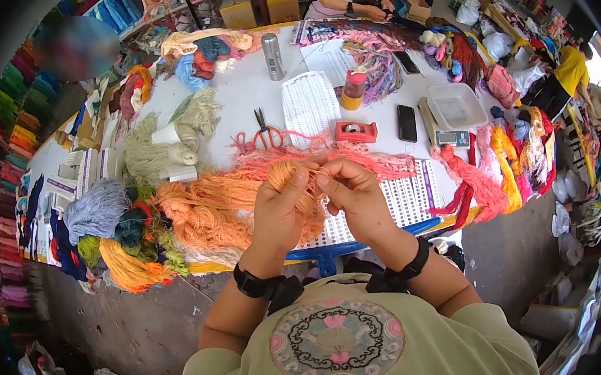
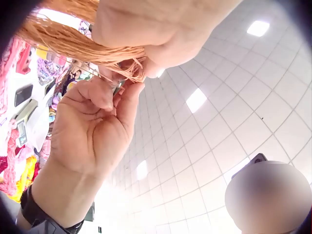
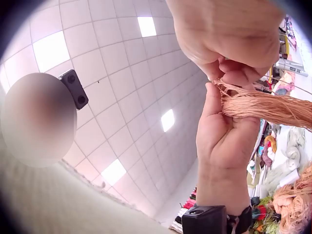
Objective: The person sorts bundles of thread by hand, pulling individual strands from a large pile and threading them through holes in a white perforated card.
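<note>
The left hand point(image 1: 279, 215) grips the orange skein point(image 3: 268, 106) near its end, apparently to steady it, while just beside that grip the right hand point(image 1: 361, 200) pinches strands point(image 2: 136, 70), seemingly for control.

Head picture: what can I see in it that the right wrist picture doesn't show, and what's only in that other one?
Only the head view shows the dark-bladed scissors with orange-red handles, the red tape dispenser and the clear plastic box.

Only the right wrist view shows the white tiled ceiling with bright square light panels.

Both show the left hand and right hand close together at a peach-orange yarn bundle.
</note>
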The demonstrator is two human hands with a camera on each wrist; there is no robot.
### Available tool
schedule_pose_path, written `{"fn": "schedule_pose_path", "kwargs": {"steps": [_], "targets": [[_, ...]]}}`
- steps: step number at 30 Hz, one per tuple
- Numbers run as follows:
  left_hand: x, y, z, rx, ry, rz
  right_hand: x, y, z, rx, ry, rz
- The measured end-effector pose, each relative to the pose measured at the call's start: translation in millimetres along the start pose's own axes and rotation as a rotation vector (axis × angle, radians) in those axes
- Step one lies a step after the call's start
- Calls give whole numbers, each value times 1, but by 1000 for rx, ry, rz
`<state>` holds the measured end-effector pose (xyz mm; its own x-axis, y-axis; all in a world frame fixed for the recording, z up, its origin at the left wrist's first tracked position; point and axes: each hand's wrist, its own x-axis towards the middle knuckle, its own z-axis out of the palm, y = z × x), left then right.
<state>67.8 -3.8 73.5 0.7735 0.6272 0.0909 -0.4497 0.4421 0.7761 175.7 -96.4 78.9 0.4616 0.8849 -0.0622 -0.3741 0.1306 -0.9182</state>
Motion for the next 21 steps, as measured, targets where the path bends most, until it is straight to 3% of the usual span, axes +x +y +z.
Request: {"fn": "schedule_pose_path", "kwargs": {"steps": [6, 9, 11, 12, 14, 21], "targets": [[-4, -2, -2, -80, 16, -38, -2, 3, -10, 323, -56, 14], [-6, 5, 8, -140, 10, -43, -3, 2, -9, 206, -29, 10], [-7, 5, 12, -143, 22, -38, -7, -4, -2, -105, 27, -7], [-7, 6, 14, -116, -2, -49, -7, -1, -3, -104, 28, -8], [-8, 5, 15, -90, -29, -61, -6, 5, -7, -273, -16, -107], [-5, -2, 12, -10, -54, -2, -12, -2, -7, -69, 9, -22]]}}
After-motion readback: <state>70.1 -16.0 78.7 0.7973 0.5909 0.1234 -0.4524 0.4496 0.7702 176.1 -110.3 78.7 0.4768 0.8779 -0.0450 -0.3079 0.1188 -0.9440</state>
